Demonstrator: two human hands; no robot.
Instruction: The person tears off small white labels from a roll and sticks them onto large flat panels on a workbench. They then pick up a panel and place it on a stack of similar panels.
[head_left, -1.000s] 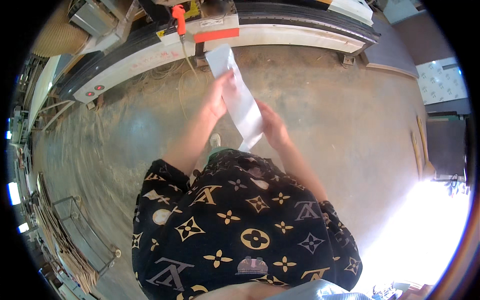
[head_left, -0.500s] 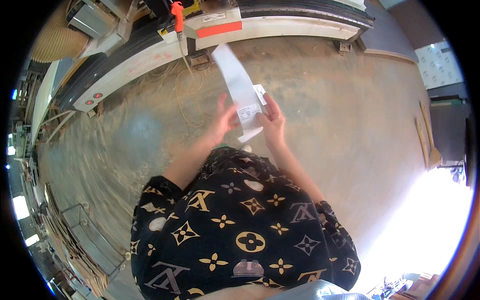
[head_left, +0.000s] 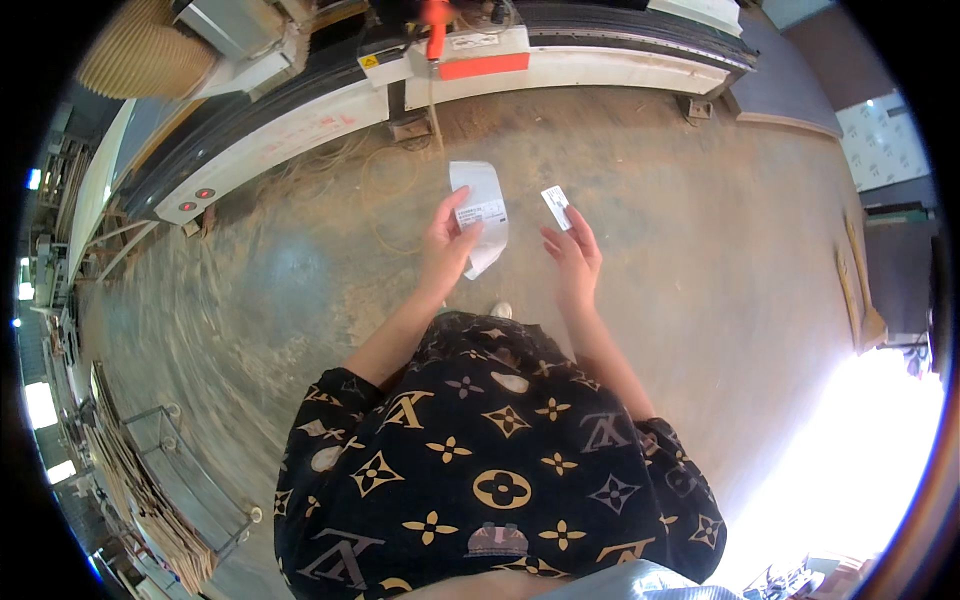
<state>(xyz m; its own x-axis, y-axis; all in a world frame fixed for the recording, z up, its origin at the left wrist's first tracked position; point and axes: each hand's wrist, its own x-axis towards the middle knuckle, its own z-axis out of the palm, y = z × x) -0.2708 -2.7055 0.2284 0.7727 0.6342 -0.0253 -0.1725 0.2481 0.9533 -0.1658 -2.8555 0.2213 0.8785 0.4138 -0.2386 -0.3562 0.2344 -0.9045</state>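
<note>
My left hand point(head_left: 449, 245) pinches a strip of white label paper point(head_left: 483, 186) between thumb and fingers. The strip curls at its lower end and carries a printed label in its middle. To the right of it, my right hand point(head_left: 577, 258) is closed on a small white printed label point(head_left: 555, 206), held near its lower edge. The two papers are apart, both in the air above the floor in front of my body.
Ahead stands a long machine bed point(head_left: 300, 150) with an orange-red air gun point(head_left: 436, 35) hanging at it. A yellowish hose point(head_left: 372, 180) lies on the dusty floor. Stacked boards point(head_left: 150, 500) and a metal cart frame point(head_left: 205, 490) are at the left, a broom point(head_left: 868, 320) at the right.
The label strip has passed from my right hand to my left and now looks shorter and curled. My right hand has moved right, away from the strip, with the small label.
</note>
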